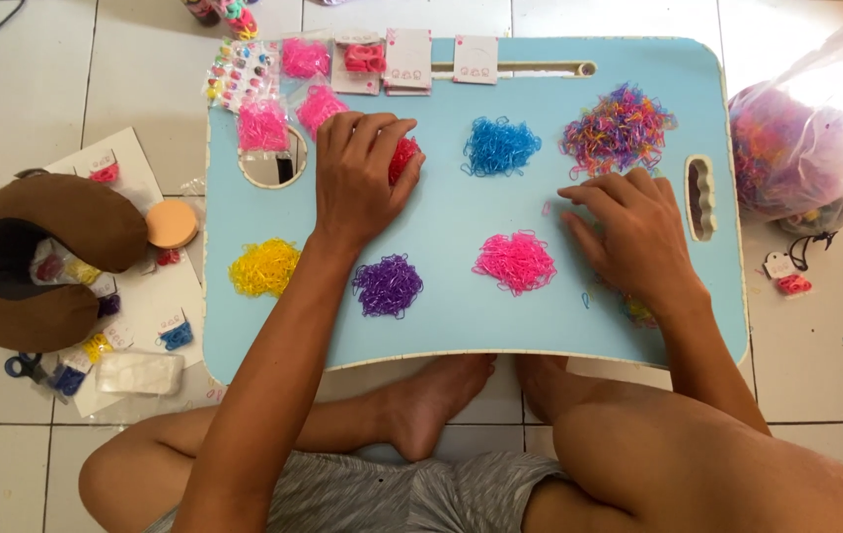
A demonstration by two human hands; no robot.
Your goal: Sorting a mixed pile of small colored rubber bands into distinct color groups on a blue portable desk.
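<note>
Red bands pile (404, 158) sits under the clamped left hand (362, 178); right hand (633, 232) lies flat, fingers apart, near the tray's (461, 316) right edge.

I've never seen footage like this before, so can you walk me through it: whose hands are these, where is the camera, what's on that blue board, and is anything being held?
There is no machine here. The one picture comes from a camera worn on a person's head, looking down at their own two bare hands and crossed legs on a tiled floor.

In front of them is a light blue lap tray. On it lie small piles of tiny elastic bands, sorted by colour: yellow pile, purple pile, pink pile, blue pile and a mixed pile.

The left hand cups a red pile. The right hand lies flat on the tray, fingers spread; I cannot tell whether it pinches anything.

Beside the tray sits a clear bag of mixed bands.
</note>
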